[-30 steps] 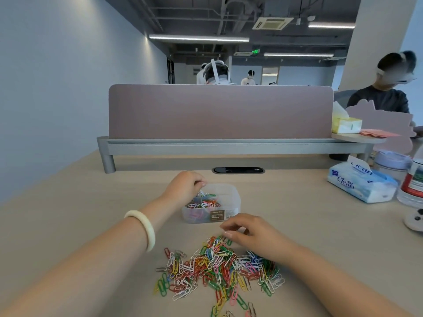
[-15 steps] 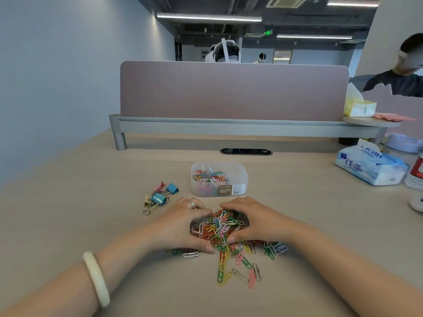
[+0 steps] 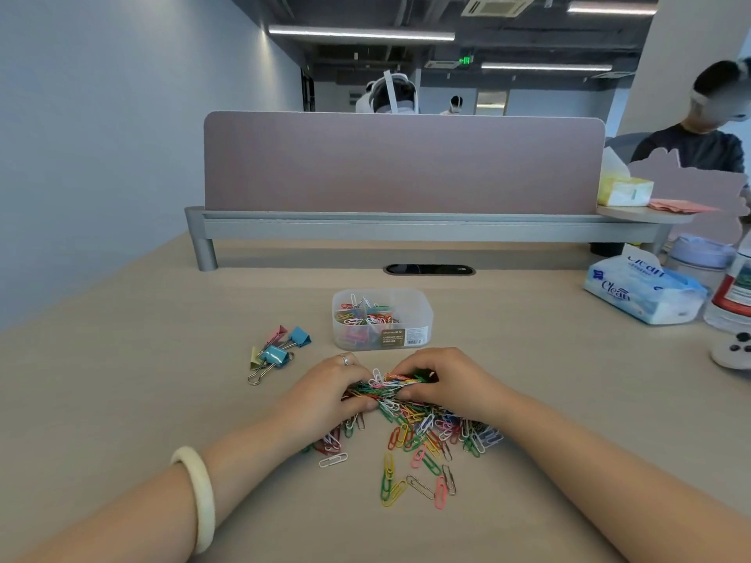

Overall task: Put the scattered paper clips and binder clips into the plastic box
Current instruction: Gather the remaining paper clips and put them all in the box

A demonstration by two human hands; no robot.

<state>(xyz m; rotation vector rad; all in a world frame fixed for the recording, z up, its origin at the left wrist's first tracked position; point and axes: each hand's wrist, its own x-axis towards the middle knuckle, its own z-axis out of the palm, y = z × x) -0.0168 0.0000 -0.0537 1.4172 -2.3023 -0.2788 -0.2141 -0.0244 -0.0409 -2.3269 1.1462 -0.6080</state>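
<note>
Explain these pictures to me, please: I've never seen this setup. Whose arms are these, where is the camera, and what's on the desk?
No machine here: a person works with two bare hands, filmed by a wide-angle camera worn on their head, looking forward and down. The left hand and right hand are curled round a bunch of coloured paper clips, with more lying loose on the desk. Beyond the hands stands the clear plastic box, already holding some clips. Left of it lie a few binder clips. A tissue pack sits far right.
</note>
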